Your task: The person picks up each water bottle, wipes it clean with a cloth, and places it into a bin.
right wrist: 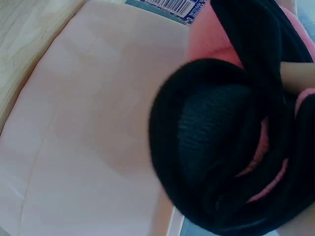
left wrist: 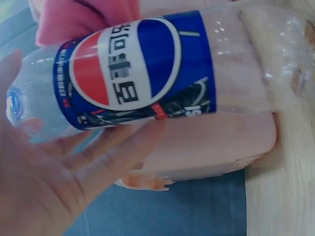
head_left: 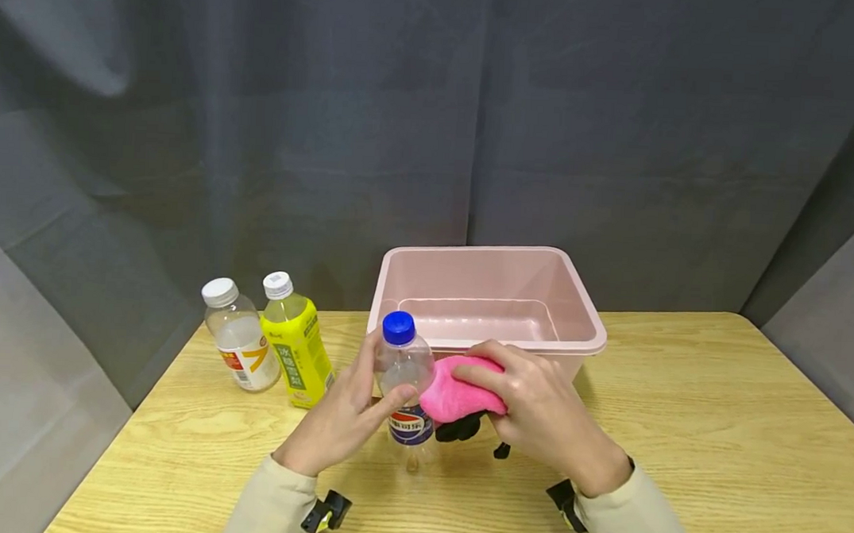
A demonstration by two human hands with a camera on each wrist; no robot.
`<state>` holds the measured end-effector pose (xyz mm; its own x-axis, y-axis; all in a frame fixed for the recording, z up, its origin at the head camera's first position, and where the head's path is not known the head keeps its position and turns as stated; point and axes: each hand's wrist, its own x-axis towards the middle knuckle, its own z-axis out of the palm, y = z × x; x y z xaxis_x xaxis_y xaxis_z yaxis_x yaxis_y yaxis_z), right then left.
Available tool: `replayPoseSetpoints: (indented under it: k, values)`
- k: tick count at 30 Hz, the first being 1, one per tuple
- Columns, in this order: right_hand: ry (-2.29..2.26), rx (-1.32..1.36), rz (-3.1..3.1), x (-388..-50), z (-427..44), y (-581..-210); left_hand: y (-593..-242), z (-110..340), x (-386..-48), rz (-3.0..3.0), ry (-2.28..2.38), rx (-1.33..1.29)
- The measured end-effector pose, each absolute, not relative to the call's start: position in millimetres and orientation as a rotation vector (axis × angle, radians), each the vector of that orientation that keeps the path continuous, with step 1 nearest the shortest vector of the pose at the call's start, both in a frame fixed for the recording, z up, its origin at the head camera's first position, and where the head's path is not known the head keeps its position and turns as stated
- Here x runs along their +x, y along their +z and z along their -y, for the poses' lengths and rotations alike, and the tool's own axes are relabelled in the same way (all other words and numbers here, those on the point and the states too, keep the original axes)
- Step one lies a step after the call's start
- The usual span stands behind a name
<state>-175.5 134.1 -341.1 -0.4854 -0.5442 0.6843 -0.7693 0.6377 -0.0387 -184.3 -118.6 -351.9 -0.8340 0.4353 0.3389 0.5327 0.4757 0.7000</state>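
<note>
My left hand (head_left: 345,418) holds a clear plastic bottle (head_left: 410,425) upright, with its blue cap on top. In the left wrist view, the bottle's blue and red Pepsi label (left wrist: 133,69) faces the camera, and the fingers lie along its side. My right hand (head_left: 538,406) grips a bunched pink cloth (head_left: 457,395) against or right beside the bottle; whether they touch is hard to tell. Black parts of the cloth (right wrist: 211,147) hang below the hand and fill much of the right wrist view. Part of the right hand is hidden by the cloth there.
A pink plastic bin (head_left: 484,344) stands just behind both hands. To the left are a yellow-labelled bottle (head_left: 297,352) and a clear bottle with a white cap (head_left: 244,346). All stand on a wooden table (head_left: 713,438), with a dark curtain (head_left: 332,135) behind.
</note>
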Motion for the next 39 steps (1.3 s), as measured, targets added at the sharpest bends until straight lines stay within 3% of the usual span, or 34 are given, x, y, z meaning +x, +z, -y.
replayPoseSetpoints:
  k: [21, 39]
  values:
    - [0.388, 1.014, 2.764, -177.2, -147.9, -350.0, -335.4, 138.1, -185.6, 2.528, -1.173, -0.821]
    - [0.392, 0.988, 2.921, -186.1, -154.0, -357.0, -327.2, 176.2, -188.4, 2.385, -1.628, -0.81]
